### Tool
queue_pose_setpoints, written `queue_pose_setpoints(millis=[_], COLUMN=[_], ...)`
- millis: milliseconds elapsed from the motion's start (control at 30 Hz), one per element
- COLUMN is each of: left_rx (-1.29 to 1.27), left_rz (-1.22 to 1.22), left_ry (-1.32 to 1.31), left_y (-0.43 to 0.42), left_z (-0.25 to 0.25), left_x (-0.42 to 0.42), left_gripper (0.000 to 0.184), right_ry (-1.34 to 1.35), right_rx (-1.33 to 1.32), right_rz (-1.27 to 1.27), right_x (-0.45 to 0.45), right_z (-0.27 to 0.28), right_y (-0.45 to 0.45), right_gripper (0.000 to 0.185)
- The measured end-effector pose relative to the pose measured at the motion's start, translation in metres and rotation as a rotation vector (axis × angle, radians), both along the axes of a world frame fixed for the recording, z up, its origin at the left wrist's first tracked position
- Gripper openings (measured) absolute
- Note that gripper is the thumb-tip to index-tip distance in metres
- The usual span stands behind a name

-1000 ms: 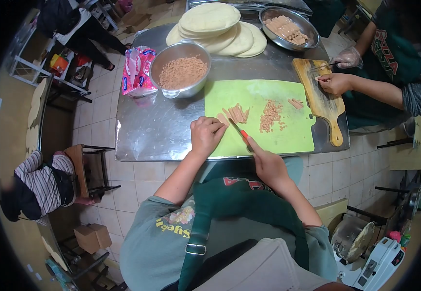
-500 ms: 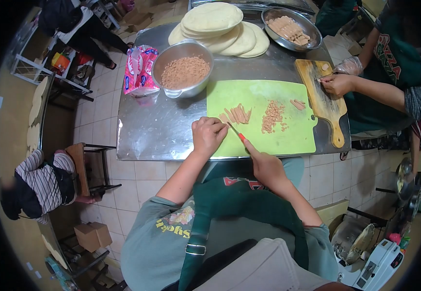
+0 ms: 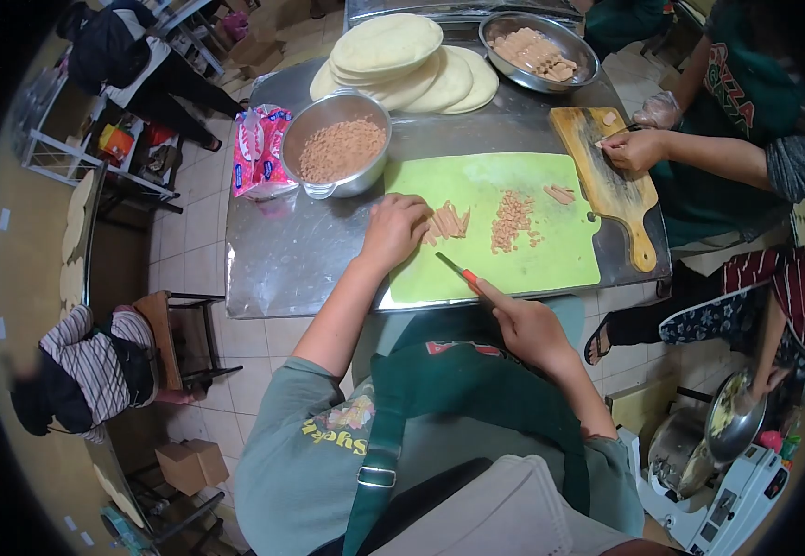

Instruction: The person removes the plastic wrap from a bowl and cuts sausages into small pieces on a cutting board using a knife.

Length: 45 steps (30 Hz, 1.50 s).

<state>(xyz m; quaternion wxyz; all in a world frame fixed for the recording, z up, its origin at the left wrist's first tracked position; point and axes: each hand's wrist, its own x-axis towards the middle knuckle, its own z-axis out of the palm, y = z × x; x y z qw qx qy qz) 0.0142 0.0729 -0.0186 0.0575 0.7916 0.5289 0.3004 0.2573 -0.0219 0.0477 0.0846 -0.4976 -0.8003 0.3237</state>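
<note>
On the green cutting board (image 3: 476, 273), my left hand (image 3: 397, 227) rests at the left edge, its fingertips against sausage strips (image 3: 448, 222). Whether it grips any of them is hard to tell. My right hand (image 3: 529, 326) is closed round a knife (image 3: 458, 269) with a red-and-black handle, its blade pointing up and left over the board, apart from the strips. Diced sausage (image 3: 513, 222) forms a pile right of the strips, and a few more strips (image 3: 560, 194) lie at the upper right. A metal pot (image 3: 335, 144) of diced meat stands behind my left hand.
Flatbreads (image 3: 388, 46) are stacked at the back beside a steel bowl (image 3: 539, 53) of sausages. A pink packet (image 3: 261, 151) lies left of the pot. At right, a co-worker's hands (image 3: 636, 148) work over a wooden board (image 3: 639, 218). Other people are at both sides.
My left hand has moved up to the strips. The knife has moved away from them, down and right. A person in a striped top has come into view at right.
</note>
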Motion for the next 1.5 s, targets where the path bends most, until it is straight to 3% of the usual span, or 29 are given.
queue_pose_setpoints(millis=[100,233,300,633,900,1133,1333,1400,1500], left_rx=[-0.222,-0.328,-0.228,-0.26,-0.058,-0.108,-0.038,-0.011,-0.01], left_rz=[-0.041,-0.07,-0.156,-0.085,-0.096,-0.142,-0.087,0.131,0.177], left_ry=[0.052,0.023,0.052,-0.181,-0.064,-0.147,-0.11,-0.052,-0.09], left_y=[0.007,0.014,0.015,-0.006,-0.02,-0.029,-0.037,-0.041,-0.043], left_z=[0.004,0.008,0.008,0.006,-0.011,-0.008,-0.01,-0.004,-0.013], left_x=[-0.004,-0.007,-0.01,-0.02,-0.022,-0.023,-0.021,-0.013,-0.007], left_gripper=[0.017,0.018,0.016,0.008,0.009,0.01,0.015,0.015,0.014], right_ry=[0.052,0.123,0.129,0.275,0.228,0.219,0.182,0.219,0.22], right_rx=[-0.008,-0.002,-0.013,0.071,0.024,-0.009,-0.05,-0.031,-0.031], right_rz=[0.008,0.018,0.002,-0.163,-0.137,-0.08,-0.061,-0.072,-0.074], right_x=[-0.005,-0.019,-0.027,-0.017,-0.017,-0.016,-0.016,-0.016,-0.016], right_z=[-0.007,-0.017,-0.02,-0.051,-0.041,-0.036,-0.023,-0.028,-0.029], right_y=[0.001,0.004,0.007,0.023,0.02,0.014,0.013,0.012,0.014], right_gripper=[0.053,0.051,0.05,0.045,0.046,0.046,0.046,0.046,0.046])
